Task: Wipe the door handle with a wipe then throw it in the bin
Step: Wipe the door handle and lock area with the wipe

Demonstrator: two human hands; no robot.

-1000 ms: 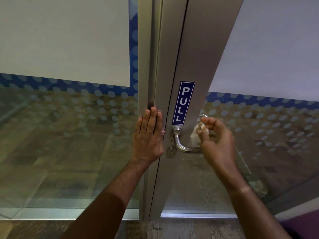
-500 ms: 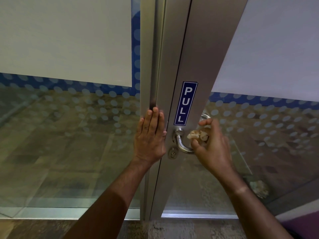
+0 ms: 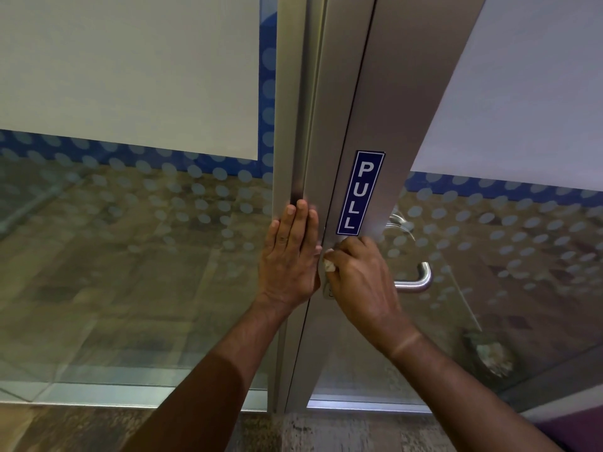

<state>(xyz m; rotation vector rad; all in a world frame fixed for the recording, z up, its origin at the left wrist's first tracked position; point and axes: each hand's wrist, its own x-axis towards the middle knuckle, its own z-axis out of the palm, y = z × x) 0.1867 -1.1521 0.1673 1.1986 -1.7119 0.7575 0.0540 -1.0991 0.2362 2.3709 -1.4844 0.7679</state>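
A steel lever door handle (image 3: 416, 282) sticks out from the aluminium door frame (image 3: 385, 102); only its free right end shows. My right hand (image 3: 362, 278) covers the handle's base by the frame and is closed on a crumpled white wipe (image 3: 329, 265), which peeks out at the fingertips. My left hand (image 3: 290, 256) lies flat, fingers together and pointing up, against the frame's left edge. No bin is in view.
A blue PULL sticker (image 3: 359, 192) is on the frame just above my right hand. Glass panels with frosted film and dot patterns (image 3: 130, 207) stand on both sides. A second handle (image 3: 399, 221) shows behind the glass. Speckled floor (image 3: 326, 432) lies below.
My right hand has slid left along the handle with the wipe, from the free end to the base by the frame, uncovering the handle's right end. My left hand stays flat on the frame.
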